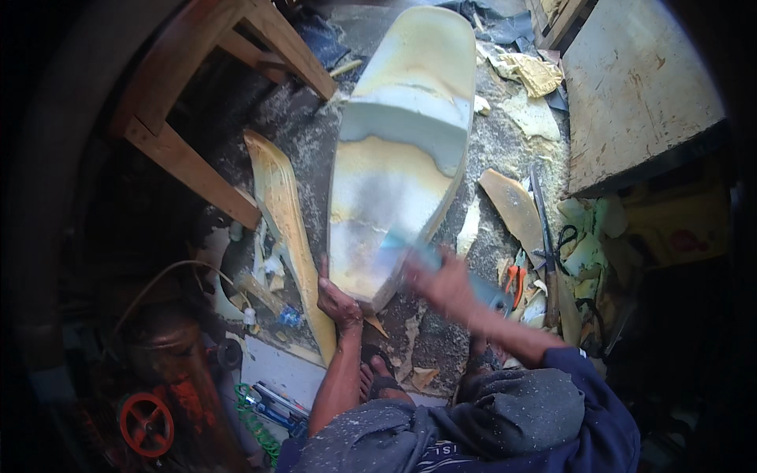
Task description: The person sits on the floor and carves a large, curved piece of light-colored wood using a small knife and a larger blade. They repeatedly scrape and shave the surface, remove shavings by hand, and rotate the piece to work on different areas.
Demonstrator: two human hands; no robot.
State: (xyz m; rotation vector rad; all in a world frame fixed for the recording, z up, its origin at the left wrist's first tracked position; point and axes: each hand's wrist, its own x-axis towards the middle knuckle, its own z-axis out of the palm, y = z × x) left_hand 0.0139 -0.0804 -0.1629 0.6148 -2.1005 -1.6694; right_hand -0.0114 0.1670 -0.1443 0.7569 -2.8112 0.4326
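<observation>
In the centre of the frame a long foam seat cushion (pixel 398 150) lies on the floor (pixel 505 142), yellow with pale blue bands; its near end reaches down to the person's hands. The left hand (pixel 339 303) sits at the lower left corner of the cushion, and its fingers close around that edge, holding the foam. The right hand (pixel 448 285) is blurred, just right of the cushion's near end; its fingers wrap a bluish tool (pixel 441 264), which lies across the foam's lower right edge; what kind of tool it is cannot be told.

Left of the cushion a long yellow foam strip (pixel 288 229) lies on the floor; right of it lies a tan foam offcut (pixel 512 206), and beside that a long dark blade (pixel 546 236) and orange-handled pliers (pixel 515 280). Foam crumbs and scraps cover the floor. At the upper left stands a wooden frame (pixel 213 71); at the upper right a worn bench (pixel 631 94). No container with contents can be made out.
</observation>
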